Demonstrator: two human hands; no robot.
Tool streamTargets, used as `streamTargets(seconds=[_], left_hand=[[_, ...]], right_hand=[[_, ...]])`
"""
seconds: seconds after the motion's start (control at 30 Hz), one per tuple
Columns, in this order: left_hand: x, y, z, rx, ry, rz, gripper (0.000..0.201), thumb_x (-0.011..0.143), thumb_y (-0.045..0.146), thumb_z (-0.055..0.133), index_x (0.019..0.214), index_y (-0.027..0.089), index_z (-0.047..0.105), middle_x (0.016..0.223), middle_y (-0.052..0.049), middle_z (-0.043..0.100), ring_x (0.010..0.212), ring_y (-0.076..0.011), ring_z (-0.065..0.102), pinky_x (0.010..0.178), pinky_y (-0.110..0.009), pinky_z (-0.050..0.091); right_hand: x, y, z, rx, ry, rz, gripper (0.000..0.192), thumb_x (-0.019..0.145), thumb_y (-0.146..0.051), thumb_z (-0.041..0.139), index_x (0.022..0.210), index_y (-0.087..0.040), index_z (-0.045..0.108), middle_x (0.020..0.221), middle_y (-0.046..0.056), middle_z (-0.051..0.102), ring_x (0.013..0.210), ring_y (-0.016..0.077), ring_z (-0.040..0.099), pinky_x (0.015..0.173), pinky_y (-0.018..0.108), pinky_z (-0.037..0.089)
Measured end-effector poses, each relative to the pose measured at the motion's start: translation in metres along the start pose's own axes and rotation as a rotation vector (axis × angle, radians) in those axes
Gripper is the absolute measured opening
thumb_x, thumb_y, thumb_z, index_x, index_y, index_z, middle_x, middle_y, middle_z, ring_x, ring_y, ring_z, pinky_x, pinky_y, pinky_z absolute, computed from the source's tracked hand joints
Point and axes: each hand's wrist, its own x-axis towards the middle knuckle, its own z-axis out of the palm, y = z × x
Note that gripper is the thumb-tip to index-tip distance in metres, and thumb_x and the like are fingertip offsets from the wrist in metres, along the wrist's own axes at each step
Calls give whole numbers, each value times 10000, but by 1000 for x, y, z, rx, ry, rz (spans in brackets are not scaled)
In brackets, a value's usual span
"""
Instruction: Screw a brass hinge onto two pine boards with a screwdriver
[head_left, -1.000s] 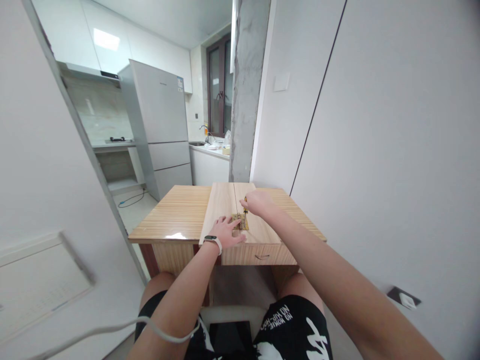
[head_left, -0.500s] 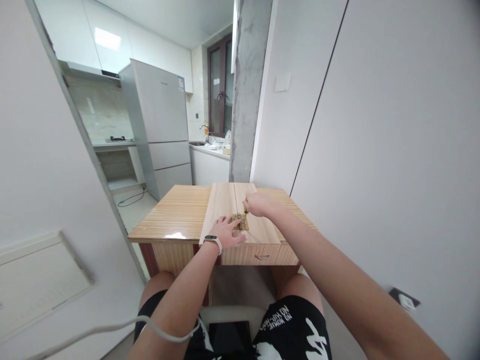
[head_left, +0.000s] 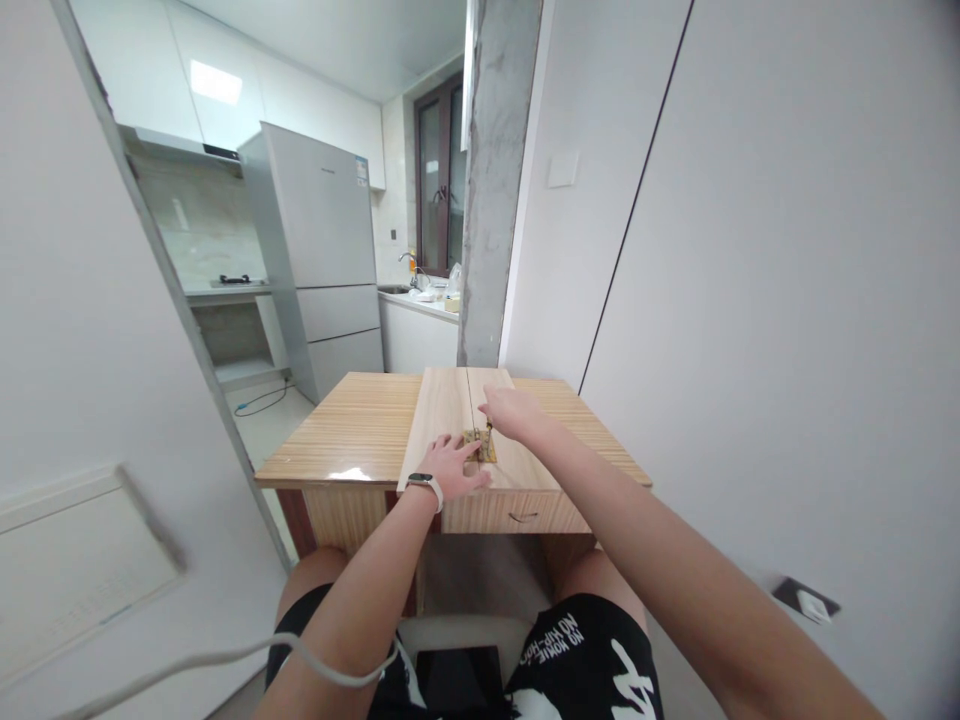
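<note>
While a white cable [head_left: 225,660] loops across the lower left of the frame and over the left forearm, the left hand [head_left: 454,462] lies palm down on two pale boards [head_left: 450,420] set side by side on a wooden table [head_left: 352,430] at the middle of the frame, its fingers spread flat and a watch [head_left: 424,483] on the wrist. Its fingertips touch a small brass hinge [head_left: 481,443] lying over the seam between the boards. Just right of it, the right hand [head_left: 510,410] reaches in from the lower right on a long straight arm, fingers curled together over a thin tool [head_left: 488,430] standing on the hinge; how tightly it grips, I cannot tell.
</note>
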Motion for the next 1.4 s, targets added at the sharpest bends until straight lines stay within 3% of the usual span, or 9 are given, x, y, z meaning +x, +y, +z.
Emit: streamTargets(seconds=[0.13, 0.37, 0.6, 0.83, 1.03, 1.23, 1.4], left_hand=[[-1, -1, 0, 7, -2, 2, 758, 838, 798, 480, 1466, 373, 505, 1468, -69, 516, 1344, -373, 402, 1110, -548, 334], [-3, 1, -2, 4, 5, 17, 753, 856, 789, 460, 1472, 358, 501, 1446, -77, 526, 1338, -373, 409, 1108, -542, 336], [-2, 0, 0, 16, 13, 21, 738, 860, 784, 459, 1462, 362, 510, 1441, -74, 534, 1336, -368, 415, 1100, -538, 344], [-3, 1, 0, 10, 21, 24, 732, 869, 774, 453, 1468, 356, 510, 1457, -74, 525, 1323, -368, 418, 1097, -539, 345], [-3, 2, -2, 12, 2, 5, 729, 863, 757, 481, 1473, 359, 505, 1451, -73, 526, 1331, -374, 404, 1104, -546, 334], [-5, 1, -2, 13, 31, 30, 728, 865, 768, 472, 1463, 354, 513, 1420, -76, 549, 1311, -366, 429, 1097, -536, 349], [-5, -1, 0, 16, 42, 42, 723, 875, 765, 459, 1461, 346, 515, 1419, -80, 555, 1310, -364, 433, 1097, -535, 351]], right_hand=[[-1, 4, -5, -19, 13, -40, 407, 1015, -492, 492, 1181, -144, 622, 1097, 174, 732, 1039, 286, 698, 848, 333, 495], [-5, 5, -12, -51, -28, -89, 417, 1047, -426, 408, 1203, -142, 672, 1192, 203, 700, 1105, 303, 676, 872, 363, 500], [1, -7, -9, 16, -43, 121, 383, 1025, -352, 423, 1110, -119, 714, 1140, 221, 717, 1097, 302, 683, 869, 348, 503], [-2, 2, -12, 31, -94, -9, 419, 985, -336, 457, 1345, -136, 532, 1237, 196, 688, 1116, 298, 676, 882, 382, 507], [-2, 11, -20, -3, -194, -61, 362, 979, -347, 536, 1276, -145, 585, 1262, 193, 677, 1155, 290, 660, 888, 355, 503], [-5, 7, -26, -19, -152, -52, 396, 993, -430, 516, 1217, -132, 648, 1207, 205, 699, 1115, 304, 677, 882, 376, 513], [0, 3, -21, -12, -133, 8, 408, 999, -371, 429, 1149, -126, 719, 1182, 215, 710, 1096, 309, 685, 877, 387, 518]])
